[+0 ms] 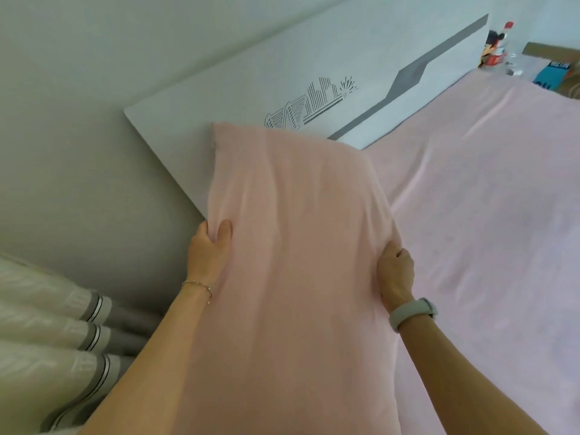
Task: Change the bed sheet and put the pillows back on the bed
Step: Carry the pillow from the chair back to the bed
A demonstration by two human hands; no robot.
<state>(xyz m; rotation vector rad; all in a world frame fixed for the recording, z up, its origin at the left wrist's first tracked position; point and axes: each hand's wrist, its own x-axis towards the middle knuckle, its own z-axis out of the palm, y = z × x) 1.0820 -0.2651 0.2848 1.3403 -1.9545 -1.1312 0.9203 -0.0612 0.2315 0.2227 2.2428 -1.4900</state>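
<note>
Soft, light, floppy pillow (298, 246); gripped at both side edges, left hand (208, 246) and right hand (395, 274) apart.

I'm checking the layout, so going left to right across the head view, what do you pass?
Striped curtain → left hand → pink pillow → right hand → pink bed sheet.

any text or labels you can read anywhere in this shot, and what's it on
Blue box past the far end of the bed: white lettering, cut off and too blurred to read.
Bottle with the red cap behind the headboard: red label, print too small to read.
Headboard: only a line drawing of buildings, no words.
Nothing else carries text.
</note>
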